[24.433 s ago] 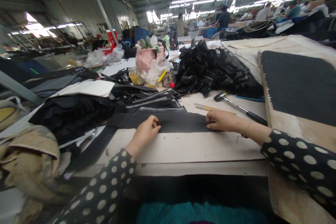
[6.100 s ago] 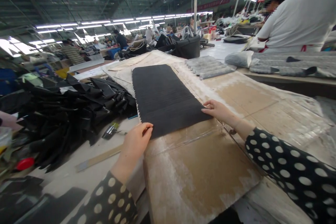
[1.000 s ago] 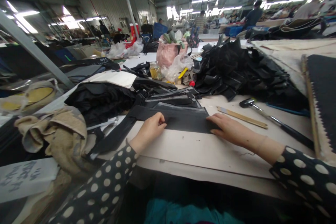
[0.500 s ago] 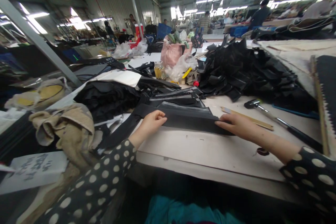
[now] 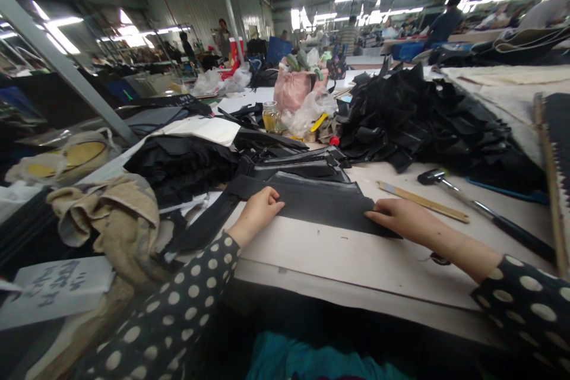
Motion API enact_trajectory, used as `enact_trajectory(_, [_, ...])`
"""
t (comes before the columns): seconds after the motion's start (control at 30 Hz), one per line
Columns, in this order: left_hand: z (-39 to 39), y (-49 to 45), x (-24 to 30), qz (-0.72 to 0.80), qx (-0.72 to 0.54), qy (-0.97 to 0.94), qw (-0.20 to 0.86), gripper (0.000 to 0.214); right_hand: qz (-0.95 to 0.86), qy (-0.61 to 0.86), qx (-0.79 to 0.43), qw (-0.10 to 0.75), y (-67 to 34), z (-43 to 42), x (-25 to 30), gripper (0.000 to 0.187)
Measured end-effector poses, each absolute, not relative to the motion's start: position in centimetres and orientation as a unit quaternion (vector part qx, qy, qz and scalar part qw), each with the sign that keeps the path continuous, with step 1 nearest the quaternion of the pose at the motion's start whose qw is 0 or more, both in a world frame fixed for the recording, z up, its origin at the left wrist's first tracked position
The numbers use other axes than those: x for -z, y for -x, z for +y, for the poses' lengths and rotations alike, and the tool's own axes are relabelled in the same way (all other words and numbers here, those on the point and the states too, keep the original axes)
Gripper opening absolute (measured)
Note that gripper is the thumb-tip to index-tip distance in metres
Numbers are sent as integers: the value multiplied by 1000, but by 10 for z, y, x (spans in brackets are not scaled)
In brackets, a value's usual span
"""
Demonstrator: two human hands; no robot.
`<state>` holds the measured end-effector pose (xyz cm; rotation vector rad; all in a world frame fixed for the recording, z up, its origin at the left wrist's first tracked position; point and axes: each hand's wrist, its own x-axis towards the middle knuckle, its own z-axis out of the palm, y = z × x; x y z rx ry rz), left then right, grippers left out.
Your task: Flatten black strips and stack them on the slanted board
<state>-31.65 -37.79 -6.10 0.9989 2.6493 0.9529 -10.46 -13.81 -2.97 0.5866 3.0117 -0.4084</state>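
Observation:
A flat black fabric piece [image 5: 323,208] lies over the pale board [image 5: 320,252] in front of me. My left hand [image 5: 263,206] pinches its left part, thumb and fingers closed together. At the right end, my right hand [image 5: 392,215] grips the same piece between thumb and fingers, its fingertips partly hidden. Behind it lie more black pieces with grey edges [image 5: 307,163]. A long black strip [image 5: 200,222] runs from the piece's left side toward the lower left.
A hammer [image 5: 485,211] and a wooden ruler [image 5: 423,202] lie right of my right hand. Behind them rises a heap of black scraps [image 5: 427,116]. A glass jar [image 5: 271,117] and pink bag [image 5: 296,90] stand farther back. At left are a beige cloth [image 5: 111,208] and a written paper [image 5: 57,288].
Both hands keep hold of the black piece. Its front edge lies slightly nearer me at the right, and more of its surface shows flat. The view has shifted a little.

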Motion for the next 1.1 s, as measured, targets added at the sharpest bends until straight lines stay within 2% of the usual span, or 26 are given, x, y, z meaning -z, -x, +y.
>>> enact_trajectory(0.43, [-377,315,64,888,-296,-347,59,21,968,-213,117,55,107,-138,27,29])
enact_trajectory(0.93, [-374,315,60,901,-277,-323,82,21,961,-241,120,57,107,-137,25,27])
enact_trajectory(1.1, [-373,312,58,909,-246,-330,59,21,971,-217,92,32,106,-131,32,23])
